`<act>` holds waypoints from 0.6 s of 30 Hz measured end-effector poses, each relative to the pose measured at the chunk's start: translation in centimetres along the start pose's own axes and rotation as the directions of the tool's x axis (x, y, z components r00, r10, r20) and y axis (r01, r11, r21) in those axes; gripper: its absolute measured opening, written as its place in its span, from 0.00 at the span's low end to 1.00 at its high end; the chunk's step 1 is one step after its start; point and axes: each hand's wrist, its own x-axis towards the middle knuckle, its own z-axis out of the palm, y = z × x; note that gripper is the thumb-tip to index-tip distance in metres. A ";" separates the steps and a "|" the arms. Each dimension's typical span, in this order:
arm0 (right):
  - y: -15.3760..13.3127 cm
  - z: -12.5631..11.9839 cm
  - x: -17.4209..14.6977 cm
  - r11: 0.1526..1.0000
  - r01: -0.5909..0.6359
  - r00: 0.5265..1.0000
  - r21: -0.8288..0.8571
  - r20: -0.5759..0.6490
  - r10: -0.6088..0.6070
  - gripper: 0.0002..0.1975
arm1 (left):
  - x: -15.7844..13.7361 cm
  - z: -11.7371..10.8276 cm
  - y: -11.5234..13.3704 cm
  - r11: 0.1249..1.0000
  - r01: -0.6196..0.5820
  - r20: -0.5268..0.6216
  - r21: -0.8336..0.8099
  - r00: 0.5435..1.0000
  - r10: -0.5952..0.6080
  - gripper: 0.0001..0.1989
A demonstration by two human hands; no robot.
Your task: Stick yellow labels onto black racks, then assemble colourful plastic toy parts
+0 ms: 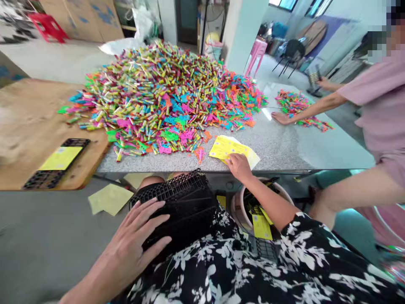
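My left hand lies with fingers stretched apart over a stack of black plastic grid trays on my lap. At the front edge of the grey table, my right hand has its fingers closed on the near edge of a fanned stack of yellow printed cards. How many cards the fingers grip cannot be seen. Just behind the cards rises a big heap of small colourful plastic pieces, some tube-shaped and some flat.
To the left, a black grid tray with a yellow card sits on a wooden board. A bucket holding trays and cards stands beneath my right arm. A co-worker at the right reaches toward a smaller pile.
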 end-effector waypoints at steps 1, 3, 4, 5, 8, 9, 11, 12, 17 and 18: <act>0.0 -0.1 0.1 1.000 -0.012 1.000 0.007 0.004 0.012 0.15 | 0.4 -0.1 -0.1 1.000 0.003 -0.005 -0.005 1.000 -0.003 0.23; 0.2 -0.4 0.4 0.999 -0.031 0.999 0.020 0.012 0.031 0.17 | 1.3 -0.4 -0.2 1.000 0.010 -0.018 -0.019 1.000 -0.010 0.23; 0.3 -0.6 0.5 0.999 -0.039 0.999 0.026 0.017 0.039 0.18 | 1.7 -0.5 -0.3 0.999 0.015 -0.025 -0.028 1.000 -0.016 0.22; 0.5 -0.8 0.8 0.998 -0.046 0.999 0.033 0.024 0.046 0.19 | 2.1 -0.6 -0.4 0.999 0.021 -0.030 -0.041 0.999 -0.022 0.22; 1.3 -1.1 1.5 0.997 -0.056 0.998 0.059 0.043 0.053 0.19 | 3.3 -0.9 -0.7 0.996 0.051 -0.050 -0.078 0.997 -0.055 0.21; 1.5 -1.1 1.8 0.996 -0.052 0.998 0.079 0.043 0.048 0.17 | 3.8 -0.9 -0.7 0.994 0.061 -0.058 -0.088 0.996 -0.066 0.20; 1.7 -0.7 2.1 0.990 -0.030 0.999 0.134 0.042 0.025 0.17 | 4.5 -0.9 -0.9 0.992 0.070 -0.075 -0.102 0.994 -0.077 0.21; 1.7 -0.4 2.2 0.987 -0.012 0.999 0.162 0.046 0.005 0.24 | 4.8 -0.7 -1.0 0.992 0.067 -0.081 -0.103 0.994 -0.076 0.21; 0.7 1.1 2.4 0.976 0.004 0.999 0.219 0.039 -0.013 0.25 | 4.7 1.5 -2.9 0.998 0.044 -0.170 -0.049 0.984 -0.052 0.24; 0.6 1.4 2.6 0.973 0.012 1.000 0.229 0.024 -0.018 0.22 | 4.5 2.3 -3.8 0.998 0.043 -0.221 -0.046 0.974 -0.052 0.25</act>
